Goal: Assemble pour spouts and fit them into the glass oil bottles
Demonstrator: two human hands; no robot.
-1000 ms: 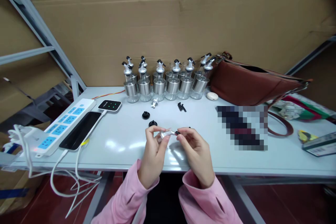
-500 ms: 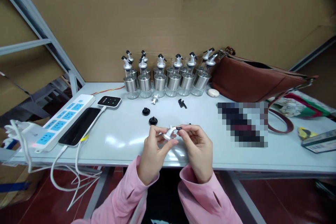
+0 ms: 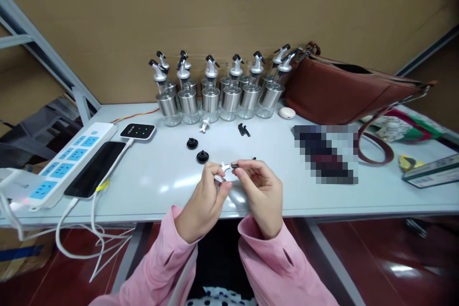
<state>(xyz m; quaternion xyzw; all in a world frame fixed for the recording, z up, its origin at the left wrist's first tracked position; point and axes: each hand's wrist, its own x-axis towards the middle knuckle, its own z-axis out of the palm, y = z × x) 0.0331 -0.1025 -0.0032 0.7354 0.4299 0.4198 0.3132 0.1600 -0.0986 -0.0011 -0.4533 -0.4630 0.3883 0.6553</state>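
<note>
Over the front of the table, my left hand (image 3: 206, 198) is closed on a silver pour spout (image 3: 224, 167) and partly covers it. My right hand (image 3: 263, 191) pinches a small black spout cap (image 3: 234, 166) between thumb and fingers. Cap and spout tip face each other closely; whether they touch I cannot tell. Just beyond my left hand lie two black round stoppers (image 3: 202, 156). Farther back is another silver spout (image 3: 204, 125), with a few black caps (image 3: 244, 130) to its right. A small black piece (image 3: 254, 158) shows behind my right hand.
Several glass-and-steel bottles (image 3: 211, 100) with spouts stand along the cardboard wall. At left are a power strip (image 3: 77, 155), a phone (image 3: 95, 169), a small device (image 3: 138, 131) and loose cables. A brown handbag (image 3: 344, 91), a round cream case (image 3: 287, 113) and a box (image 3: 433, 172) occupy the right.
The view has tilted down and shifted slightly. The spout has turned in my left hand, and the black cap now appears slightly off its tip, where before it met it.
</note>
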